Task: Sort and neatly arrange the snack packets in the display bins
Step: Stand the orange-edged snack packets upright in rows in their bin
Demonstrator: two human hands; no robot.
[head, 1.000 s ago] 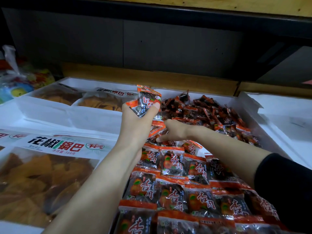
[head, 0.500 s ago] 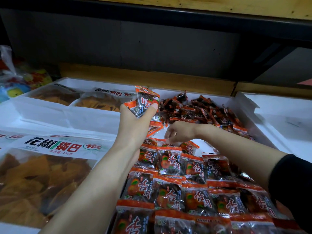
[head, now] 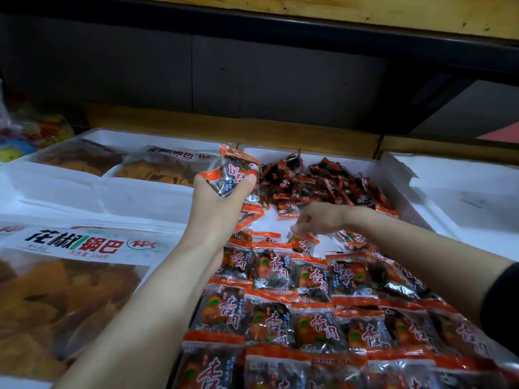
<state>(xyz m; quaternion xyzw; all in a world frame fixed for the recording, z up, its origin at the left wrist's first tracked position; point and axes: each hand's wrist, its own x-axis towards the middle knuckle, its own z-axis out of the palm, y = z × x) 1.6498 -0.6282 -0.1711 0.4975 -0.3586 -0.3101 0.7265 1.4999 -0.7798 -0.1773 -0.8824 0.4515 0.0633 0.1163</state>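
Surroundings:
- left of the left hand, large crisp bags, two more bags beyond them in a white tray
- right of the right hand, a neighbouring white bin
- beyond both hands, a wooden ledge

Snack packets, all in the middle display bin:
- loose heap just beyond the right hand
- neat rows under both forearms

Left hand: raised, thumb and fingers clasped round a held stack of packets, which hides part of the heap

Right hand: low over bare bin floor, fingers curled down over a single packet; blurred, so grip or mere touch cannot be told
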